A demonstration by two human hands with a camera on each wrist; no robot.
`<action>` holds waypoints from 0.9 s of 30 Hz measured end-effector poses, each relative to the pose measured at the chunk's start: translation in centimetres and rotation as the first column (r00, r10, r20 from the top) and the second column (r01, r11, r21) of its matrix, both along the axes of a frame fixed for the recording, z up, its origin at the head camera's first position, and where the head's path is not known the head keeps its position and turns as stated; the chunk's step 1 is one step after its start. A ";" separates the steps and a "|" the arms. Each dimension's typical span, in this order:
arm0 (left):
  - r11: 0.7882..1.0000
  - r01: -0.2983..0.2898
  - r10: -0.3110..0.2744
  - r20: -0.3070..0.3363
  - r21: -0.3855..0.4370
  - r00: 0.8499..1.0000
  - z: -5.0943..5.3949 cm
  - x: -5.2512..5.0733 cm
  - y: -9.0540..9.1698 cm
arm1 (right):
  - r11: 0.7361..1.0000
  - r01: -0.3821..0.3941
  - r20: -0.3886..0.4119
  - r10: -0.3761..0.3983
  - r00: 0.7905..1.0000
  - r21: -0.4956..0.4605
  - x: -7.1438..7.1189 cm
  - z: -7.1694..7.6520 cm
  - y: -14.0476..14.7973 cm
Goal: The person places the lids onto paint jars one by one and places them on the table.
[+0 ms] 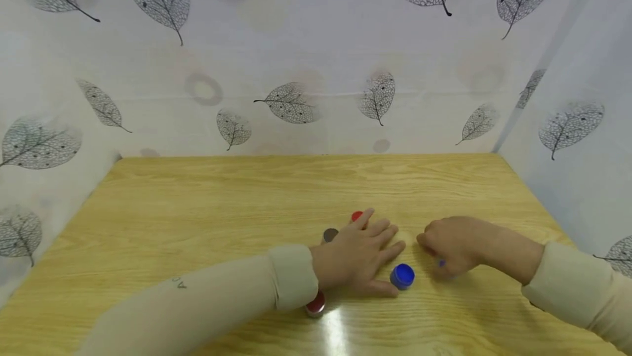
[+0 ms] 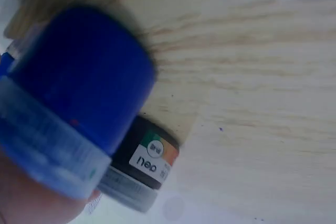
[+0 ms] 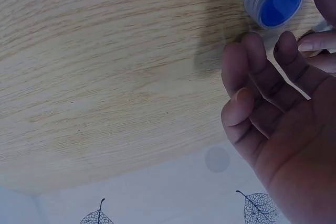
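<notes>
My left hand point(image 1: 353, 257) spreads its straight fingers low over the table among small paint jars. A blue jar point(image 1: 402, 276) stands beside its thumb and forefinger. A red-topped jar point(image 1: 357, 216) and a dark brown one point(image 1: 330, 235) show past its far edge. Near its cuff lies a dark red jar point(image 1: 315, 304). Close up in the left wrist view are a blue jar point(image 2: 84, 82) and a dark jar point(image 2: 142, 163) labelled "deli". To the right, my right hand point(image 1: 456, 243) hovers, fingers loosely bent. A blurred blue bit point(image 1: 442, 263) shows under it; I cannot tell what it is.
The wood-grained table point(image 1: 197, 197) runs back to a pale leaf-patterned curtain point(image 1: 326, 43), which also closes off both sides. Light reflects off the table near the front.
</notes>
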State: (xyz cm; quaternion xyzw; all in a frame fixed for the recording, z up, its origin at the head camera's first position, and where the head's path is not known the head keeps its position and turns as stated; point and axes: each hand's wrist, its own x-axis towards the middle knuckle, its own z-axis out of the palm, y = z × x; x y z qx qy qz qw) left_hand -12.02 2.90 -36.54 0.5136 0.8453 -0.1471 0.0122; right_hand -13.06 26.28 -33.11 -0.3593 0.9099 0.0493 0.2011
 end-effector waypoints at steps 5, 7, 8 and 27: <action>1.000 -0.012 0.012 -0.009 -0.015 1.000 -0.6 -0.1 0.7 | 0.999 0.004 0.027 -0.005 1.000 0.038 -0.1 0.1 -0.1; 0.999 -0.024 0.024 -0.002 -0.024 1.000 -0.7 -0.2 1.0 | 0.998 0.014 0.041 -0.016 0.999 0.054 -0.1 0.1 -0.1; 0.999 -0.026 0.026 -0.006 -0.023 1.000 -0.8 -0.2 1.1 | 0.998 0.017 0.045 -0.019 0.999 0.059 -0.1 0.1 -0.1; 0.997 -0.068 0.065 0.108 0.024 0.992 -1.7 -0.4 2.8 | 0.972 0.134 0.154 -0.165 0.974 0.194 -0.2 1.1 1.1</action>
